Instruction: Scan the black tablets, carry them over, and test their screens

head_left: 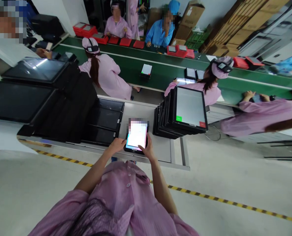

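Observation:
A black-framed tablet (137, 133) with a bright, lit screen is in front of me over the grey cart top. My left hand (116, 146) grips its lower left edge. Around the lower right edge is my right hand (148, 150), its thumb over the bottom of the screen and its fingers along the side. To the right stands a tall, leaning stack of tablets (190, 106); the top one shows a pale screen with a green and a red patch. Dark-screened tablets (100, 119) lie close by on the left.
Taller piles of black tablets (18, 101) fill the cart's left end. Beyond the cart (162, 150) runs a green conveyor table (158, 70) with red trays (125, 42) and co-workers in pink and blue on both sides. Yellow-black tape (209, 197) crosses the floor.

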A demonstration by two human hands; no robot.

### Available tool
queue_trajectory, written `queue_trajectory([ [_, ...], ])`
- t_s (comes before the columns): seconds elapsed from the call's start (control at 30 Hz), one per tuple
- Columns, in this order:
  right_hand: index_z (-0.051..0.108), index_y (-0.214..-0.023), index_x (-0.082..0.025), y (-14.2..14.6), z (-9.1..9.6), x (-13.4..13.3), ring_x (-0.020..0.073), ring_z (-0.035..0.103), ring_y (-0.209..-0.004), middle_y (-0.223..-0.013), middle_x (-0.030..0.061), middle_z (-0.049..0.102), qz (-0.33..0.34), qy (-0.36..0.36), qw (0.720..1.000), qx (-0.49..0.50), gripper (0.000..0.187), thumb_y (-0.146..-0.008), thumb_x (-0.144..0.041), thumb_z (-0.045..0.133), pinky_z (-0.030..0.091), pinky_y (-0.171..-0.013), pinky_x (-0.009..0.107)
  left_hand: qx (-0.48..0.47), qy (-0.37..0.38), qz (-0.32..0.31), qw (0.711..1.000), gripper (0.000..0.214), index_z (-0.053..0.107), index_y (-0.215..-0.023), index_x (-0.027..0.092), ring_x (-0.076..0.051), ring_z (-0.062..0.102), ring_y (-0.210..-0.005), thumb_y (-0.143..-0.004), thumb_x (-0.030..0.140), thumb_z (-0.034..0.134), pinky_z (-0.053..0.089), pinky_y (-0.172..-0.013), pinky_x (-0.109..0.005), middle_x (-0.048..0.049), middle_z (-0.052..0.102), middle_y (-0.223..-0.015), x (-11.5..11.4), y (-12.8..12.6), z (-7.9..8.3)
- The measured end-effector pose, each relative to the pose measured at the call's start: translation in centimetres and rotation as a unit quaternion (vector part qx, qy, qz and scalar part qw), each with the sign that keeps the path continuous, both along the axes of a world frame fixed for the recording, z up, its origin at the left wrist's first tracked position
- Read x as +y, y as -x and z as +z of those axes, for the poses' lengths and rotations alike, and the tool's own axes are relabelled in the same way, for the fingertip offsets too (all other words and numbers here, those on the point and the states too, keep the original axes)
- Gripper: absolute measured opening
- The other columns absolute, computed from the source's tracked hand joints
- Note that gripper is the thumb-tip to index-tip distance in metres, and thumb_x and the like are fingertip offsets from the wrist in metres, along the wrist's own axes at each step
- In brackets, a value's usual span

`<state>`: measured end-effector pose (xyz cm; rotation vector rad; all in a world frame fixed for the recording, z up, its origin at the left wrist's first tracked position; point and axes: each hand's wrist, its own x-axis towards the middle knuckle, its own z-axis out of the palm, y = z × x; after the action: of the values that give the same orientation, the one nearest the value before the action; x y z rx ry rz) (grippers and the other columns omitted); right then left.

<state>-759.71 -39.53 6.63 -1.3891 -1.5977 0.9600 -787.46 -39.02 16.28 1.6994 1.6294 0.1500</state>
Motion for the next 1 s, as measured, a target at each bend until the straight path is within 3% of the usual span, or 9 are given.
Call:
queue_trajectory([
  [0.2, 0.025, -0.180, -0.022, 0.1, -0.4, -0.1, 0.0396, 0.033, -0.172, -0.185, 0.0189, 0.033, -0.006, -0.002, 0.999, -0.037, 0.118, -0.091, -0.080, 0.076, 0.035, -0.139, 0.062, 0.058, 0.019, -0.021, 0.998, 0.058, 0.087, -0.099, 0.013, -0.031, 0.080, -0.111, -0.118, 0.039, 0.039, 0.052, -0.098, -0.034, -0.0196, 0.087, -0.104, 0.5, -0.4, 0.5],
  [0.37, 0.031, -0.177, -0.018, 1.3, -1.0, 0.6, 0.0413, 0.043, -0.166, -0.180, 0.0238, 0.041, -0.089, 0.019, 0.995, -0.032, 0.112, -0.093, -0.080, 0.072, 0.043, -0.134, 0.063, 0.059, 0.021, -0.037, 0.997, 0.063, 0.088, -0.104, 0.012, -0.032, 0.080, -0.113, -0.119, 0.044, 0.035, 0.052, -0.100, -0.034, -0.0203, 0.087, -0.105, 0.8, -0.6, 0.1],
  [0.57, 0.032, -0.175, -0.016, 2.7, -1.3, 0.8, 0.0393, 0.048, -0.163, -0.174, 0.0257, 0.046, -0.099, -0.021, 0.993, -0.058, 0.106, -0.095, -0.068, 0.076, 0.046, -0.132, 0.059, 0.070, 0.008, -0.052, 0.996, 0.065, 0.087, -0.112, 0.010, -0.032, 0.080, -0.118, -0.119, 0.047, 0.034, 0.051, -0.103, -0.034, -0.0220, 0.087, -0.114, 1.0, -0.5, -1.1],
  [0.7, 0.034, -0.175, -0.015, 2.6, -1.5, 0.8, 0.0388, 0.047, -0.164, -0.175, 0.0248, 0.047, -0.099, -0.032, 0.993, -0.053, 0.104, -0.093, -0.059, 0.079, 0.044, -0.134, 0.059, 0.055, 0.010, -0.037, 0.998, 0.067, 0.088, -0.107, 0.011, -0.033, 0.081, -0.116, -0.118, 0.049, 0.034, 0.053, -0.101, -0.034, -0.0211, 0.087, -0.105, 1.3, -0.5, -1.5],
  [0.77, 0.039, -0.173, -0.017, 2.1, -1.7, 0.9, 0.0374, 0.047, -0.164, -0.174, 0.0218, 0.049, -0.108, -0.028, 0.993, -0.025, 0.093, -0.095, -0.054, 0.074, 0.043, -0.135, 0.060, 0.058, 0.010, -0.036, 0.998, 0.066, 0.088, -0.107, 0.011, -0.033, 0.081, -0.118, -0.118, 0.048, 0.035, 0.052, -0.102, -0.034, -0.0208, 0.087, -0.101, 1.4, -0.5, -1.5],
  [0.87, 0.049, -0.168, -0.020, 0.9, -2.3, 1.1, 0.0347, 0.056, -0.158, -0.167, 0.0185, 0.060, -0.138, 0.008, 0.986, 0.091, 0.073, -0.102, -0.049, 0.058, 0.045, -0.132, 0.062, 0.062, 0.027, -0.042, 0.997, 0.067, 0.088, -0.105, 0.010, -0.034, 0.081, -0.118, -0.118, 0.048, 0.034, 0.052, -0.103, -0.034, -0.0208, 0.087, -0.099, 1.6, -0.5, -1.3],
  [1.0, 0.053, -0.164, -0.022, 0.1, -2.6, 1.2, 0.0344, 0.065, -0.150, -0.159, 0.0183, 0.069, -0.157, 0.046, 0.970, 0.181, 0.071, -0.102, -0.054, 0.061, 0.049, -0.128, 0.064, 0.062, 0.025, -0.041, 0.997, 0.066, 0.087, -0.108, 0.010, -0.033, 0.079, -0.124, -0.119, 0.046, 0.033, 0.052, -0.104, -0.034, -0.0224, 0.087, -0.114, 1.7, -0.6, -1.2],
])
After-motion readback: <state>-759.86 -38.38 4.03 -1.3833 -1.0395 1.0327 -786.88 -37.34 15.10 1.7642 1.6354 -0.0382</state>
